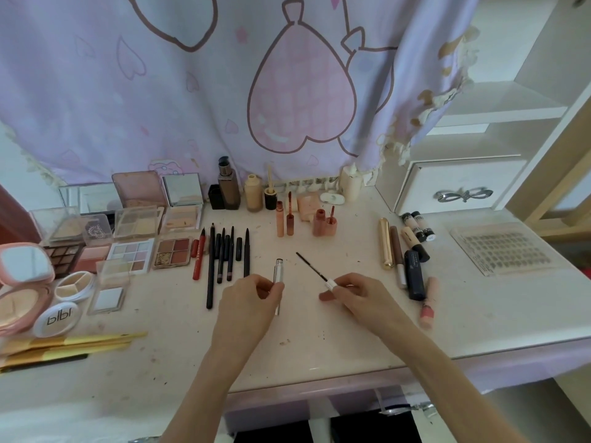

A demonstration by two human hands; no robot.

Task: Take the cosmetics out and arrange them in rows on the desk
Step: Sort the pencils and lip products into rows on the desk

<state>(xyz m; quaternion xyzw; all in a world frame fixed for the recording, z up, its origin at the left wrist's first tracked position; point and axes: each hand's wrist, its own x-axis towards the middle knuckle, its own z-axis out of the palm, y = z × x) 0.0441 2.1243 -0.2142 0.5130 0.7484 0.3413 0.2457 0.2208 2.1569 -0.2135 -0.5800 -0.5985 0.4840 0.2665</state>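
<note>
Left hand [252, 298] grips silver tube [278, 276]; right hand [358, 294] pinches its wand [315, 272].

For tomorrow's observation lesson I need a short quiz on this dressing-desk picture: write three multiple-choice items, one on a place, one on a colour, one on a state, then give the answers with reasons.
1. Where does the clear plastic tray of false lashes lie?
A. At the desk's right end
B. Among the palettes on the left
C. Under the left hand

2. What colour is the outermost pencil on the left of the row of slim cosmetic pencils?
A. Red
B. Green
C. White

3. In what state is the slim silver mascara tube in the left hand?
A. Capped
B. Open, with its black wand pulled out
C. Lying flat on the desk

Answers:
1 A, it sits right of the tubes, below the white drawer.
2 A, it is red; its neighbours are dark.
3 B, the right hand holds the wand apart from the tube.
</note>
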